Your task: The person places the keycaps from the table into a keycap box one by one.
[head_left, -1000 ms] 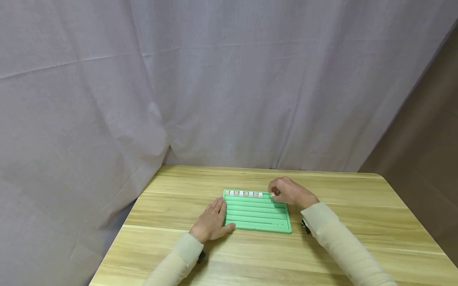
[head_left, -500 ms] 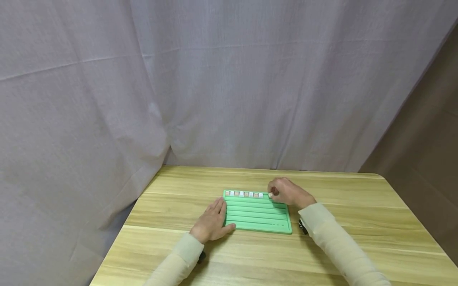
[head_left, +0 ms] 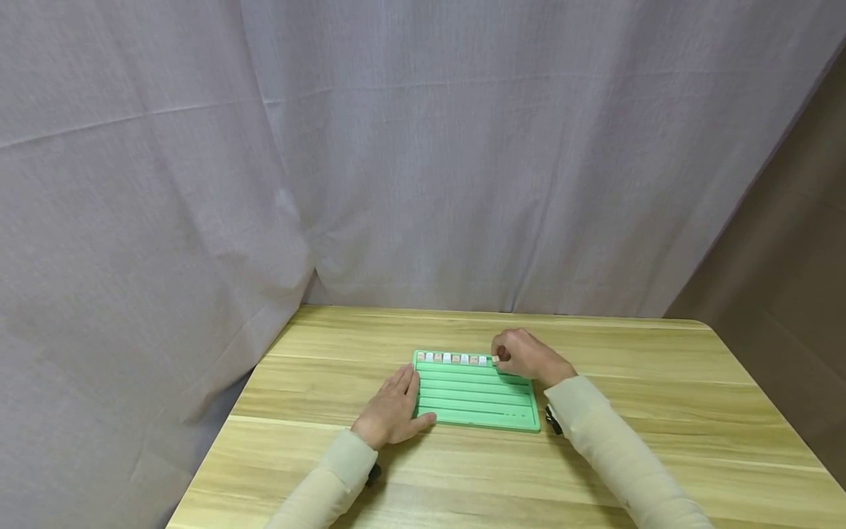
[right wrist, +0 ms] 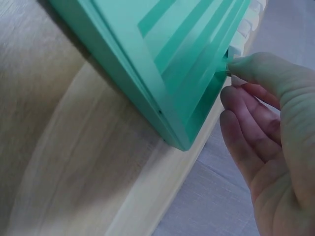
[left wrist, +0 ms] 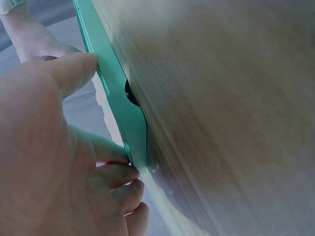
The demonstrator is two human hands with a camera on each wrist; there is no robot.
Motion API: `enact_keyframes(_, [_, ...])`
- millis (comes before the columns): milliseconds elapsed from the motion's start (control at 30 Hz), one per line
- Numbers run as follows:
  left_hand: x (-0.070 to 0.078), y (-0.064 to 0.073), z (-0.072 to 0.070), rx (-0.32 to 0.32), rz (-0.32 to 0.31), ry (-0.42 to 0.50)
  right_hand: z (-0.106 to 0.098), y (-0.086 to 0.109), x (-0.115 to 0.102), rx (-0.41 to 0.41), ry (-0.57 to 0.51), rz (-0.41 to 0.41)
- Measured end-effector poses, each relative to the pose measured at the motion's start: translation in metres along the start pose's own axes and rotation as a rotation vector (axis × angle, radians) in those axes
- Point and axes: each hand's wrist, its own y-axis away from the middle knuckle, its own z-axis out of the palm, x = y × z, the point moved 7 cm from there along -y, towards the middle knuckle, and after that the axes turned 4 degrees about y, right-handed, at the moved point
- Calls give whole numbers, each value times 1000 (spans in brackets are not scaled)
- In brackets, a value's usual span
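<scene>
A green ridged tray (head_left: 472,397) lies flat on the table. Along its far groove stands a row of several small keycaps (head_left: 456,359), alternating white and pinkish beige. My right hand (head_left: 525,356) pinches a beige keycap (head_left: 496,360) between thumb and forefinger, right beside the row's right end. In the right wrist view this keycap (right wrist: 238,80) shows only partly behind the thumb. My left hand (head_left: 386,411) rests along the tray's left side, fingers extended. In the left wrist view its thumb and fingertips touch the tray's edge (left wrist: 113,88).
The wooden table (head_left: 463,477) extends on all sides of the tray. Behind its far edge hangs a grey curtain (head_left: 423,184), which also runs down the left side. A brown surface (head_left: 767,279) stands to the right.
My right hand has slid left along the far groove with the beige keycap, closing the gap to the row. My left hand stays where it was.
</scene>
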Motion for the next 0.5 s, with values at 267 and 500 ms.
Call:
enact_keyframes(267, [0, 0, 0, 3, 8, -1, 4, -3, -2, 1, 16, 4])
enact_keyframes(500, [0, 0, -1, 3, 8, -1, 7, -6, -2, -2, 24, -2])
